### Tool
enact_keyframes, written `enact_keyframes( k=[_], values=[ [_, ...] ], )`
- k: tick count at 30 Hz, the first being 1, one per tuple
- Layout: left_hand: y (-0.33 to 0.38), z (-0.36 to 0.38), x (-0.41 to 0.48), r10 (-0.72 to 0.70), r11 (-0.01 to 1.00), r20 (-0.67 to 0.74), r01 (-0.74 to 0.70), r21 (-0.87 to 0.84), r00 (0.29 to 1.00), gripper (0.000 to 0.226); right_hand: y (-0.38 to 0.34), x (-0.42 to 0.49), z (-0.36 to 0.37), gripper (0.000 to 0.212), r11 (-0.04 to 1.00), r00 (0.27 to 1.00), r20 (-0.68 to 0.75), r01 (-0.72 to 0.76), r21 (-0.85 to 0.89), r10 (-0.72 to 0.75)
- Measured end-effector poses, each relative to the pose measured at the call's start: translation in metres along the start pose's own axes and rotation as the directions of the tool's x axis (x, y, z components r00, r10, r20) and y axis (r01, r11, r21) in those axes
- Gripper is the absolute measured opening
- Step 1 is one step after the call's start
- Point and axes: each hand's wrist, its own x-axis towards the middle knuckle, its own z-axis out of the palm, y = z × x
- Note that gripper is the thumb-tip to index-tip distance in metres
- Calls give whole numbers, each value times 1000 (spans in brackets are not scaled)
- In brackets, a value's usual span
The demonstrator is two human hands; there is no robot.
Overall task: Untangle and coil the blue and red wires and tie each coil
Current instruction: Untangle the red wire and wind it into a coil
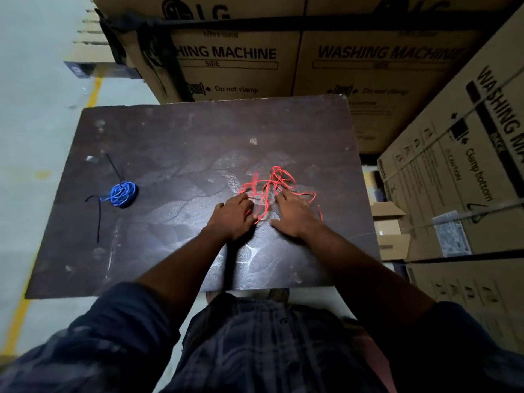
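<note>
- Left hand (231, 218) curls its fingers on strands of the red wire (276, 184); right hand (295, 215) lies flat on the same loose tangle, fingers spread, at the table's (175, 143) right side.
- Blue wire (123, 192) sits coiled far left, a black tie (112, 165) at it. Untangling the red appears under way; next, find a free end.
- Cartons (235, 58) behind read "LG", "WASHING MACHINE", "Do not clamp".

I see a dark, scuffed tabletop (170, 137) at mid-frame, stacked washing machine cartons (241, 55) across the top and down the right, and pale floor (34, 109) with a yellow line (95, 92) at left. Light is dim.
</note>
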Motion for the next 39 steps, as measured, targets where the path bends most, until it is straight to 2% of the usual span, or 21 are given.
enact_keyframes(
  k=[3,5,8,12,14,17,19,21,23,25,28,30,33,35,37,39],
  values=[
    [-26,1,-3,-122,992,-3,122,-34,993,55,22,-6,9,73,1000,999,30,-14,-6,14],
    [-47,-2,-7,-182,983,-14,182,-24,983,61,33,-9,8,74,1000,1000,16,-10,-1,10],
    [-74,-7,-14,-255,967,-41,255,-16,966,63,43,-8,4,53,996,998,-49,-27,80,31],
    [-91,-11,-19,-336,936,-84,323,-144,938,71,42,-4,-1,29,978,977,-146,-127,168,152],
    [-84,-12,-19,-310,945,-120,291,-151,943,56,39,-1,-5,29,979,972,-176,-131,155,158],
    [-58,-11,-21,-205,979,-288,190,-79,935,41,28,3,-4,18,989,989,-141,-13,148,34],
    [-37,-14,-24,-70,998,-421,63,-32,905,37,18,6,-2,13,987,991,-130,34,155,-14],
    [-19,-14,-25,122,991,-472,-130,16,873,30,10,9,0,13,985,990,-139,54,162,-32],
    [-8,-13,-23,275,957,-380,-289,22,883,35,3,9,-1,9,982,988,-144,87,168,-62],
    [-4,-5,-21,315,948,-250,-316,37,915,43,-4,8,-4,5,983,987,-133,108,147,-89],
    [-10,4,-20,161,982,-42,-156,102,986,61,-2,2,-2,10,987,993,-68,108,118,-100],
    [-22,6,-21,60,986,54,-68,151,997,66,6,-3,1,16,979,996,-39,87,182,-81],
    [-44,1,-26,13,994,35,-16,107,999,60,17,-8,2,23,945,999,-33,31,324,-22],
    [-60,-4,-28,-38,998,5,38,45,999,46,24,-9,1,27,902,999,-37,-9,432,28],
    [-74,-11,-29,-112,994,-7,112,19,994,31,29,-11,-1,31,844,993,-62,-53,533,101],
    [-84,-17,-30,-181,983,11,181,3,983,28,31,-13,-8,35,765,975,-74,-117,633,210]
  ],
)
